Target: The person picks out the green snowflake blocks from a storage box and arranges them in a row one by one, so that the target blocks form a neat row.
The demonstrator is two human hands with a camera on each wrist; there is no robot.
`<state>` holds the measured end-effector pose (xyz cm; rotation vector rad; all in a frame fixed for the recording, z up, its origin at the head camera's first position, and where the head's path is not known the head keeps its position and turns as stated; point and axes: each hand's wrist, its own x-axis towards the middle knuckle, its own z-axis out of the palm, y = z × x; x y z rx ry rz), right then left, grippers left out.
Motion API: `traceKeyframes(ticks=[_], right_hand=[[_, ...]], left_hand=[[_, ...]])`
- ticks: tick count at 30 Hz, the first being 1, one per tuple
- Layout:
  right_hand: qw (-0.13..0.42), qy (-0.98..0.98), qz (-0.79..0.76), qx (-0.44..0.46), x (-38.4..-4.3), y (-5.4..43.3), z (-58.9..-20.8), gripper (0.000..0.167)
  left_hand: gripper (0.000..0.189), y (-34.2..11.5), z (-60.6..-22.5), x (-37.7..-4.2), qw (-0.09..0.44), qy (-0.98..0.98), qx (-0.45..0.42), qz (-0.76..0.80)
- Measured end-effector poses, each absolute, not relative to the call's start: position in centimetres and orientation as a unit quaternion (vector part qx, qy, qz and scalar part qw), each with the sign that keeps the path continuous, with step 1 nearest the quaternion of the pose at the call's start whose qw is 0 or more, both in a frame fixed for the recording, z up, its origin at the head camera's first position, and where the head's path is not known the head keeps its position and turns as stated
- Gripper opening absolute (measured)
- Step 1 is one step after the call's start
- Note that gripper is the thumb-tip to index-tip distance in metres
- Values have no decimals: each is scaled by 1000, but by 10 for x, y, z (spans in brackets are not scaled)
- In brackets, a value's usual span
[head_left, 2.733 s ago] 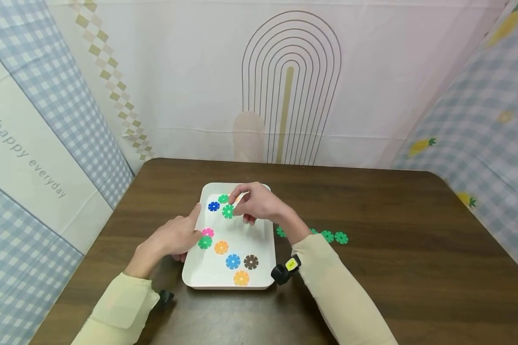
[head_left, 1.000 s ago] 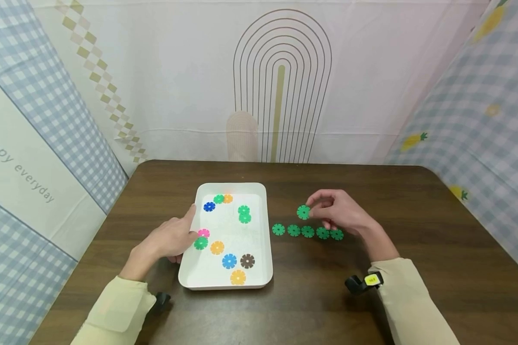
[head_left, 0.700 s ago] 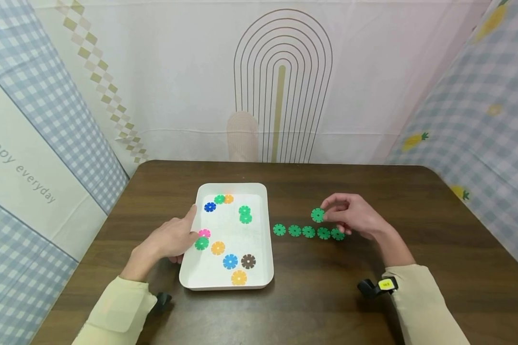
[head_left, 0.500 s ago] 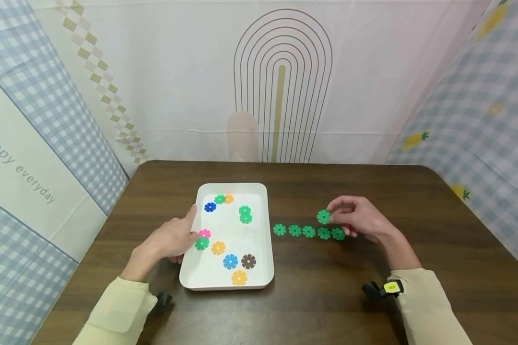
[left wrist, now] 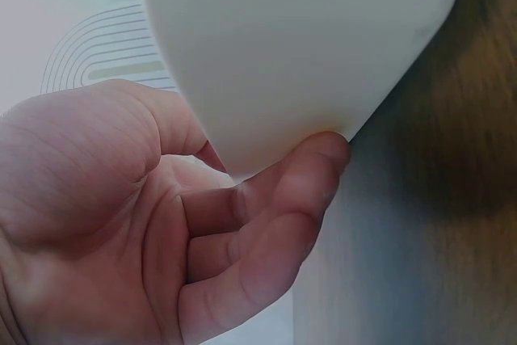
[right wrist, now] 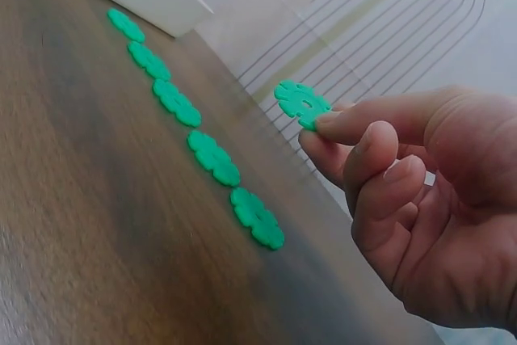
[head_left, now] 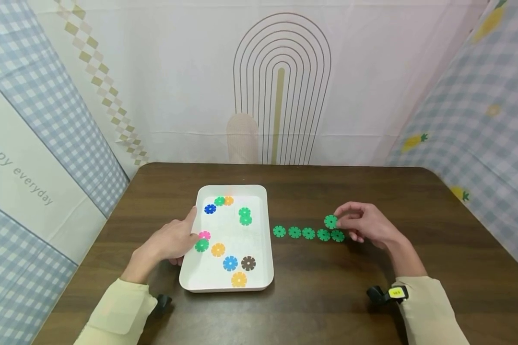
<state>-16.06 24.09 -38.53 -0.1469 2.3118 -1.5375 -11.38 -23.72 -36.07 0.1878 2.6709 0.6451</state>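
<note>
My right hand point(head_left: 369, 223) pinches a green notched plastic disc point(head_left: 330, 221) between thumb and forefinger, at the right end of a row of similar green discs point(head_left: 308, 233) on the table. The right wrist view shows the pinched disc point(right wrist: 300, 104) raised above that row, its other fingers curled below. At the left side of a white tray point(head_left: 259, 249), my left hand point(head_left: 170, 239) grips the edge. In the left wrist view its fingers point(left wrist: 311, 175) press the tray's outer wall point(left wrist: 299, 54), while the thumb goes behind the rim, its tip hidden.
Inside the tray lie more notched discs: two overlapping green ones point(head_left: 245, 215), a dark blue point(head_left: 210, 209), a light blue point(head_left: 230, 263), a brown point(head_left: 248, 263), a pink point(head_left: 204, 235), and some orange ones point(head_left: 239, 279). Patterned cloth point(head_left: 190, 86) hangs behind the brown table point(head_left: 371, 187).
My right hand has left the tray with a green disc and travelled right, then lower, to the row's right end. My left hand has stayed at the tray's edge.
</note>
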Motion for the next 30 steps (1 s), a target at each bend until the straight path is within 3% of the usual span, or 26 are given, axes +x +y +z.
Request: traceKeyframes(ticks=[13, 30], right_hand=[[172, 832, -527, -37, -160, 266, -394, 35], [201, 836, -509, -24, -161, 295, -400, 39]], left_hand=[[83, -236, -360, -114, 196, 952, 63, 226], [83, -238, -360, -114, 205, 950, 60, 228]])
